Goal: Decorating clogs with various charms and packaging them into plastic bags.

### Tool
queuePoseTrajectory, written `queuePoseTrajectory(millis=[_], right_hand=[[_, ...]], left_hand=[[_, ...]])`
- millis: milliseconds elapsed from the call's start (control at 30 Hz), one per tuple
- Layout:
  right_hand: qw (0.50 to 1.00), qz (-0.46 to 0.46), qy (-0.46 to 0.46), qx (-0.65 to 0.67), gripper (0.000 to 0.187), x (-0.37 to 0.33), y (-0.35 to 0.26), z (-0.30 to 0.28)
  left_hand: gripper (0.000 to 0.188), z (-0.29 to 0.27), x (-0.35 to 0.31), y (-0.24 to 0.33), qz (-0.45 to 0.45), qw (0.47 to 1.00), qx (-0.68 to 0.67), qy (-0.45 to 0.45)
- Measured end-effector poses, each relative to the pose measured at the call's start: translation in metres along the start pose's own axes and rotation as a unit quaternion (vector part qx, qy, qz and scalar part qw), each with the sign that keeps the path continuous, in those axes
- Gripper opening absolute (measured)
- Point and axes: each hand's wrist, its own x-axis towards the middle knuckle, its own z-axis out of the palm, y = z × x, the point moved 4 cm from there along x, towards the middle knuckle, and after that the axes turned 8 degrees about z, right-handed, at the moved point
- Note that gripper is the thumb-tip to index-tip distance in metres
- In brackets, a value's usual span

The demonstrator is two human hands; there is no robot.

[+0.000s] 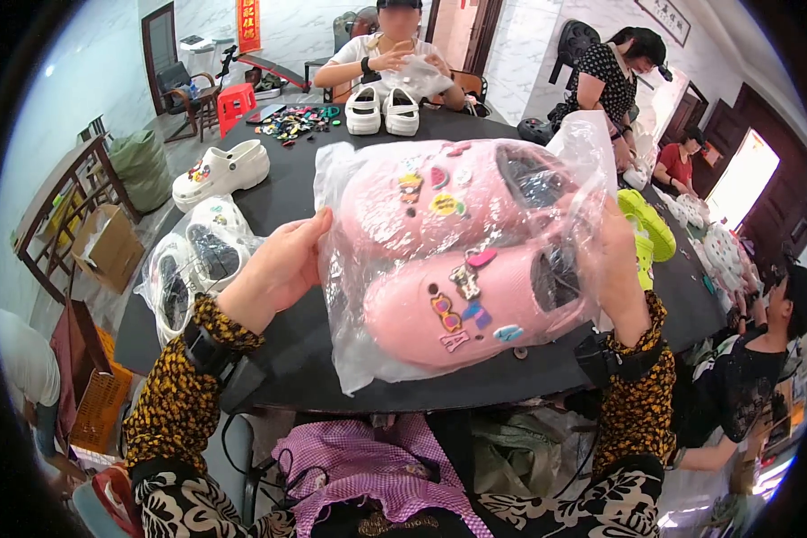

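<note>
A clear plastic bag (341, 336) with a pair of pink clogs (394, 318) inside is held up over the dark table. Colourful shoe charms dot the toes of both clogs, which lie side by side with toes to the left. My left hand (282, 269) pinches the bag's left edge, thumb on top. At the right end, by the heels, my right hand (614, 255) grips the bag; its fingers are partly hidden by plastic. Left of my left hand, white clogs (220, 247) lie in another clear bag.
On the dark table (287, 359) are a loose white clog (224, 170), a pile of charms (298, 124), a white pair (383, 112) and lime-green clogs (646, 229). Across it a person (394, 54) handles a plastic bag. Other people work along the right side.
</note>
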Motion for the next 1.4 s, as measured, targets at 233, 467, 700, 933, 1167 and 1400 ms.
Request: queuePoseTrajectory(millis=[233, 467, 700, 933, 1167, 1400], right_hand=[[0.992, -0.070, 0.019, -0.100, 0.021, -0.005, 0.000, -0.007], [0.984, -0.065, 0.032, -0.165, 0.017, -0.008, 0.005, -0.012], [0.983, 0.042, 0.053, -0.170, 0.013, -0.027, 0.054, -0.041], [0.984, 0.090, 0.029, -0.148, 0.012, -0.041, 0.067, -0.045], [0.983, 0.180, 0.032, 0.016, 0.012, -0.037, 0.068, -0.021], [0.981, 0.169, 0.070, 0.058, 0.012, -0.018, 0.056, 0.028]], left_hand=[[0.018, -0.023, 0.040, 0.007, 0.138, 0.985, 0.011, 0.103], [0.025, -0.085, 0.071, 0.045, 0.231, 0.946, 0.105, 0.203], [0.023, -0.181, 0.100, 0.087, 0.260, 0.918, 0.149, 0.261], [0.021, -0.228, 0.111, 0.129, 0.273, 0.880, 0.228, 0.315], [0.029, -0.140, 0.092, 0.131, 0.495, 0.601, 0.572, 0.257], [0.047, 0.030, -0.026, 0.034, 0.110, 0.897, 0.421, -0.082]])
